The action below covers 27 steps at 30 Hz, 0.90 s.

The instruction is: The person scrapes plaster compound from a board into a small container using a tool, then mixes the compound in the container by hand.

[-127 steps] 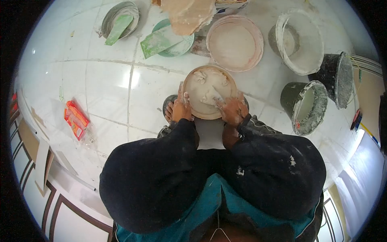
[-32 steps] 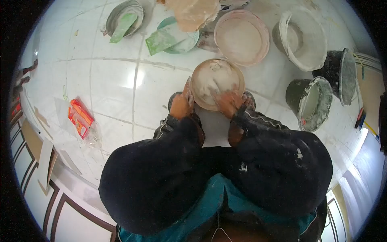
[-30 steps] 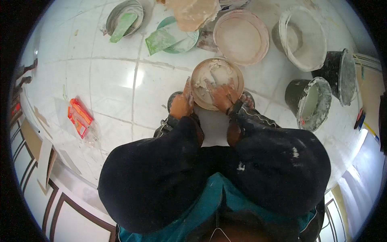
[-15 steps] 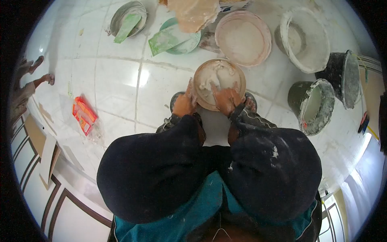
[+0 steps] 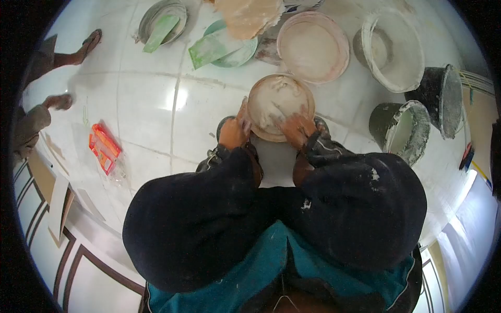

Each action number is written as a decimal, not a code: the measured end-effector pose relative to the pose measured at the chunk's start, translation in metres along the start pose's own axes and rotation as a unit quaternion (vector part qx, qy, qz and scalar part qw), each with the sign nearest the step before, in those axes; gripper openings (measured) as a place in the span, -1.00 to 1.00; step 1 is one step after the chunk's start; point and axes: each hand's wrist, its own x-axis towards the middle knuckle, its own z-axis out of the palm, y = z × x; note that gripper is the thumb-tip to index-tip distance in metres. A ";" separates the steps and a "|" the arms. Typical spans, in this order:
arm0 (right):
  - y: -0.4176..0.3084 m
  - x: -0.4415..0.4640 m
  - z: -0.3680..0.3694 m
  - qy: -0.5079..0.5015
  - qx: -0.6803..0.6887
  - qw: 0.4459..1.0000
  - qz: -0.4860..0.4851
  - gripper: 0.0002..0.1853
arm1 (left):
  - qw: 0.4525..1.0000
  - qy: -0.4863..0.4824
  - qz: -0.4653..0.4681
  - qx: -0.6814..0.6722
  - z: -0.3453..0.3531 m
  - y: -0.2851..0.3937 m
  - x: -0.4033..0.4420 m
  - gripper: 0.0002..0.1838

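A round tan bowl (image 5: 254,121) of thick whitish paste rests between my feet. My left hand (image 5: 234,131) is closed against its lower left side, with a finger stretched along the wall. Inside the lower right of the bowl, my right hand (image 5: 297,128) is closed round a small scraper (image 5: 275,111). The blade is pale and blurred, sunk partly in the paste, and the fingers hide its handle. Paste is heaped near the far rim and smeared across the middle.
Beyond the bowl are a pink basin (image 5: 313,48), a green bowl (image 5: 242,56) and a metal bowl (image 5: 181,26). Several buckets, one dark (image 5: 383,122), stand to the right. An orange packet (image 5: 106,148) lies left. Another person's legs (image 5: 68,58) show at the left edge.
The other person's feet and legs have come further into view from the left. My right hand has moved about in the bowl, and the paste has changed shape. My left hand stays at the bowl's side.
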 end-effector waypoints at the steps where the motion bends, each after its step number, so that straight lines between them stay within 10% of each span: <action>1: -0.001 0.016 -0.008 -0.103 0.018 0.994 0.013 -0.51 | 1.000 0.001 -0.005 0.001 -0.001 -0.002 -0.001 -0.26; 3: -0.002 0.046 -0.033 -0.239 0.053 0.969 0.043 -0.51 | 1.000 -0.001 0.004 0.002 -0.007 -0.004 0.001 -0.25; 22: 0.017 -0.017 -0.013 -0.142 0.077 0.987 0.010 -0.45 | 0.995 -0.079 -0.060 0.016 -0.027 0.008 0.013 -0.36; 27: 0.013 0.020 0.000 -0.158 0.080 0.984 -0.002 -0.43 | 0.980 -0.120 0.096 0.124 -0.042 -0.007 0.046 -0.65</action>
